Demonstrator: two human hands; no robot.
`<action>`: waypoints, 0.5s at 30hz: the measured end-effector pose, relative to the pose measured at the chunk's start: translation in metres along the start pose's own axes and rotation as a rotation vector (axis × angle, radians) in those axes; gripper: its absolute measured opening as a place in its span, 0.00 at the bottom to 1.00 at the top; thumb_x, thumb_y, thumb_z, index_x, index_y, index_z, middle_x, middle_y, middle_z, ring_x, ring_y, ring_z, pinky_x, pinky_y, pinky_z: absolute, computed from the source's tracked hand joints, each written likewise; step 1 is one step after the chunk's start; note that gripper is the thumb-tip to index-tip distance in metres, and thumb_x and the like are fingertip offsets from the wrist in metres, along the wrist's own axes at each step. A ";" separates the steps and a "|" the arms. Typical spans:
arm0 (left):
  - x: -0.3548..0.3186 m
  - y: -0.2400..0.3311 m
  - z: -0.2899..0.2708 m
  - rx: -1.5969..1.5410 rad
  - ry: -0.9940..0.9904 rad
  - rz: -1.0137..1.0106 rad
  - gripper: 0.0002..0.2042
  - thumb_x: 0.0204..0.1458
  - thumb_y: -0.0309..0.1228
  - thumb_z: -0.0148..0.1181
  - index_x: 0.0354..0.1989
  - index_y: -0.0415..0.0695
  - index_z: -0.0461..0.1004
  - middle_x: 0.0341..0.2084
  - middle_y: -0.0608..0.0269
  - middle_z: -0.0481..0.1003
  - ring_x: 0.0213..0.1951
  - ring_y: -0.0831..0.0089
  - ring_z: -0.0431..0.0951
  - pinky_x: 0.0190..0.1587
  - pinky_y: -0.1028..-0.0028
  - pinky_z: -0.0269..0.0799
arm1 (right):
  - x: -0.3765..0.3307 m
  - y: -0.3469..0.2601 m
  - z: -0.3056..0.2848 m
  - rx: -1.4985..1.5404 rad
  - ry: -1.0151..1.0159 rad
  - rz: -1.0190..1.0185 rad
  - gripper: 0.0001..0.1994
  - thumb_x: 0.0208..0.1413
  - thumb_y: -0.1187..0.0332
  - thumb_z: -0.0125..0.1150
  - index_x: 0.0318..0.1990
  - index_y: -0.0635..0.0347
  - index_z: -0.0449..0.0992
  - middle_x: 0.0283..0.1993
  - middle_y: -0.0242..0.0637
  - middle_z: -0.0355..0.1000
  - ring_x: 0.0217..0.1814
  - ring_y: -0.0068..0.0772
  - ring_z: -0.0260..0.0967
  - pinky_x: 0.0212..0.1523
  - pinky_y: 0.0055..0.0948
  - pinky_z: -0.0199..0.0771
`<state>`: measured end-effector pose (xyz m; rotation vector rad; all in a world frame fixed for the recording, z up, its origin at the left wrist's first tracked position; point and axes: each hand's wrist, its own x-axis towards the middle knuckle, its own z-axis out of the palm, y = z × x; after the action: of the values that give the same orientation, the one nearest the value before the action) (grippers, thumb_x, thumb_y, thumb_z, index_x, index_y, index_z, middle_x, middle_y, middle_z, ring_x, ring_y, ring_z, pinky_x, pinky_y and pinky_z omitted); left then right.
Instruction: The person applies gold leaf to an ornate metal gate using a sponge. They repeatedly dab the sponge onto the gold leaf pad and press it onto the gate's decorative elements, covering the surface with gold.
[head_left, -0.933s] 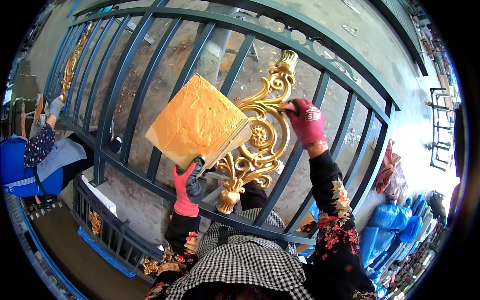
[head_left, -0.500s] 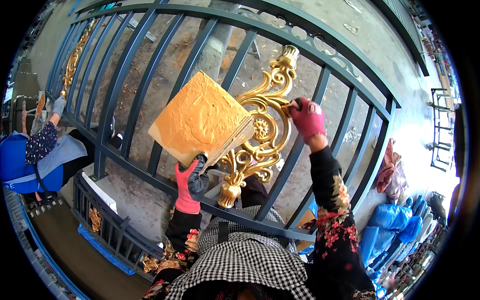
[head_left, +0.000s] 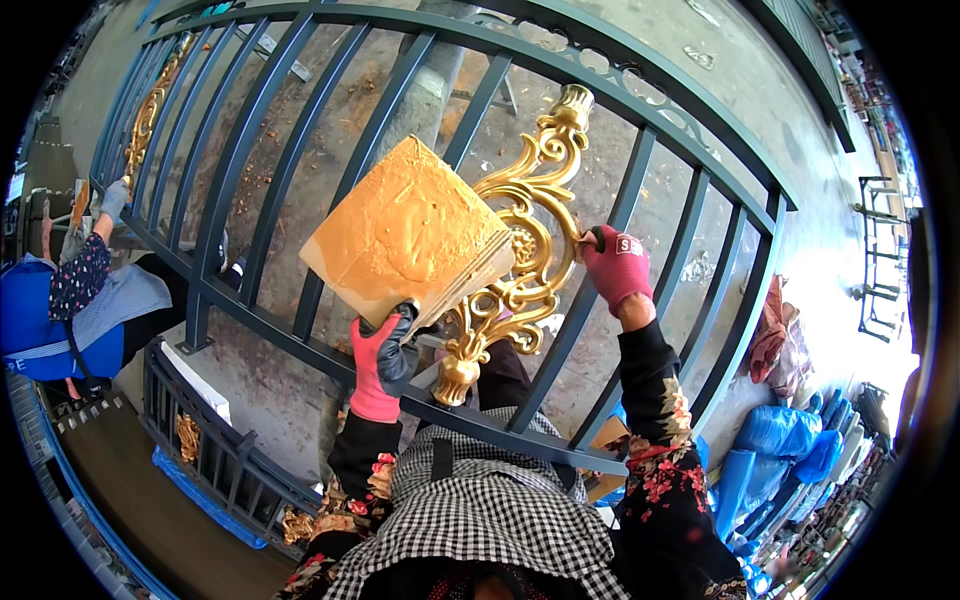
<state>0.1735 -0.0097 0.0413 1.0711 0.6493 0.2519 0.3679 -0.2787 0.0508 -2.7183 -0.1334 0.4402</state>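
Observation:
My left hand (head_left: 383,362), in a pink and black glove, grips the lower corner of a thick square board (head_left: 405,235). Wet-looking golden-yellow paint covers most of its top, and its side edge looks layered. Behind the board is a gold scroll ornament (head_left: 562,165) set between the bars of a dark grey metal railing (head_left: 318,140); the board hides its left part. My right hand (head_left: 616,265), gloved in dark pink, has its fingers pinched together at the ornament's right curve. Something tiny shows at those fingertips, too small to name.
At the far left a co-worker's gloved hand (head_left: 115,198) is by another gold ornament (head_left: 150,110) on the same railing. A smaller dark railing (head_left: 240,455) stands at lower left. Blue wrapped bundles (head_left: 775,440) and reddish cloth (head_left: 778,335) lie at right.
My right hand has shifted slightly down along the ornament's right curve. The board in my left hand has moved a little to the right. The co-worker's hand has moved slightly.

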 end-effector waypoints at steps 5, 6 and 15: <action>-0.005 0.001 0.007 0.008 -0.023 0.065 0.10 0.53 0.22 0.52 0.44 0.34 0.68 0.36 0.60 0.75 0.35 0.70 0.78 0.40 0.71 0.77 | -0.025 -0.001 0.015 0.031 0.078 0.022 0.10 0.51 0.58 0.56 0.32 0.54 0.73 0.33 0.42 0.74 0.37 0.49 0.72 0.36 0.44 0.71; -0.007 0.003 0.009 -0.013 -0.016 0.042 0.10 0.53 0.22 0.52 0.44 0.34 0.68 0.36 0.60 0.75 0.35 0.70 0.78 0.40 0.71 0.77 | -0.030 -0.002 0.018 0.015 0.097 0.029 0.10 0.51 0.58 0.57 0.33 0.54 0.73 0.34 0.42 0.74 0.37 0.49 0.72 0.36 0.44 0.71; -0.014 0.000 0.009 -0.142 -0.066 -0.017 0.10 0.52 0.19 0.56 0.43 0.32 0.71 0.37 0.59 0.76 0.38 0.73 0.78 0.43 0.76 0.73 | -0.070 -0.019 0.042 0.072 0.252 0.040 0.08 0.49 0.62 0.60 0.34 0.51 0.73 0.34 0.39 0.73 0.34 0.46 0.73 0.32 0.42 0.72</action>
<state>0.1675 -0.0232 0.0497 0.9340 0.5729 0.2435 0.2875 -0.2570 0.0407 -2.6813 0.0052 0.1078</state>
